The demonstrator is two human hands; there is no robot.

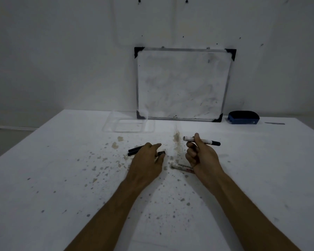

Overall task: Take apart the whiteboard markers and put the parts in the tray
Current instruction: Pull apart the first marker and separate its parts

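Head view: my right hand (199, 156) grips a white marker (201, 140) above the table (62, 178); my left hand (149, 160), loosely curled, touches a black cap (161, 153).

Stained white table (62, 178): clear tray (129, 126), whiteboard (181, 84), blue eraser (243, 117), marker barrel (181, 167), probably caps (134, 151)

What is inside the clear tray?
The clear tray looks empty; no marker parts show in its compartments. The whiteboard's corner overlaps its far right edge, hiding that bit.
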